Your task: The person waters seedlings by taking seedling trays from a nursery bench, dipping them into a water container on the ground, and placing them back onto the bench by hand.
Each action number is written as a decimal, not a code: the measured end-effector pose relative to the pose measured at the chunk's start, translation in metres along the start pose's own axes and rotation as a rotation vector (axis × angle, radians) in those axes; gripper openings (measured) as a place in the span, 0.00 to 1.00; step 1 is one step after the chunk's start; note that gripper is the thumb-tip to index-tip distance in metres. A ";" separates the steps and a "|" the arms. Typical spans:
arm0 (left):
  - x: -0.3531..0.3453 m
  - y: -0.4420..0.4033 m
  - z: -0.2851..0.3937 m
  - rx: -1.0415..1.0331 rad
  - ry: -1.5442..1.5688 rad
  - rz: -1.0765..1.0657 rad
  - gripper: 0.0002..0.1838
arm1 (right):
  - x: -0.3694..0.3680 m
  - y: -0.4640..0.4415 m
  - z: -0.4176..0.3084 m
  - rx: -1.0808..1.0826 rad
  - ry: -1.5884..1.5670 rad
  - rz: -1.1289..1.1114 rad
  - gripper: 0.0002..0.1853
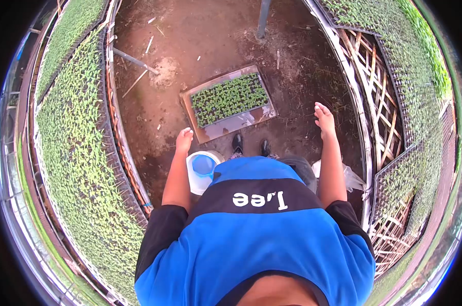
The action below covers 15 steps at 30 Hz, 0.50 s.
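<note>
My left hand [183,139] hangs in the air above the white bucket [195,184], its fingers loosely extended and nothing seen in them. Inside that bucket is a blue dipper or bowl [204,165]. On the other side, my right hand [325,121] is held out over the soil with its fingers apart, touching nothing. Between the hands, farther forward on the ground, lies a tray of green seedlings [230,98]. It rests in a shallow, wet-looking rectangular basin [194,113] with a raised rim.
Raised benches with seedling trays run along the left [72,137] and right [414,81]. Bamboo slats [376,97] show on the right bench. A dark container [301,171] and a clear plastic bag [349,177] sit by my right leg. A grey post [263,20] stands ahead.
</note>
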State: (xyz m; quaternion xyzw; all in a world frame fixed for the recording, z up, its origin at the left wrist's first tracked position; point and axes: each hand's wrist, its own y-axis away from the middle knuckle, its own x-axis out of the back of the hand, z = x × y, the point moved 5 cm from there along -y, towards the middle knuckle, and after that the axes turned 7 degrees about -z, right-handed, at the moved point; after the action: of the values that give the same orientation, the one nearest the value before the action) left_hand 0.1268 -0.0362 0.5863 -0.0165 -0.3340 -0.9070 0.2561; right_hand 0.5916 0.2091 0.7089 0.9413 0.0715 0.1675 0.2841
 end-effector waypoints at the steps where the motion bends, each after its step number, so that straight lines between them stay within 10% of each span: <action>1: 0.000 -0.001 -0.009 0.051 -0.040 -0.029 0.19 | 0.000 0.003 0.002 -0.007 0.021 0.016 0.19; 15: 0.034 -0.008 -0.041 0.388 -0.460 -0.278 0.21 | 0.046 0.061 0.116 -0.028 0.299 0.248 0.18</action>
State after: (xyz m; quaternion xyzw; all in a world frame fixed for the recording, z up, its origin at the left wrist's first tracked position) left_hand 0.0994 -0.0715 0.5559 -0.1259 -0.5488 -0.8252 0.0459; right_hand 0.6780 0.1095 0.6648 0.9034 -0.0060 0.3404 0.2605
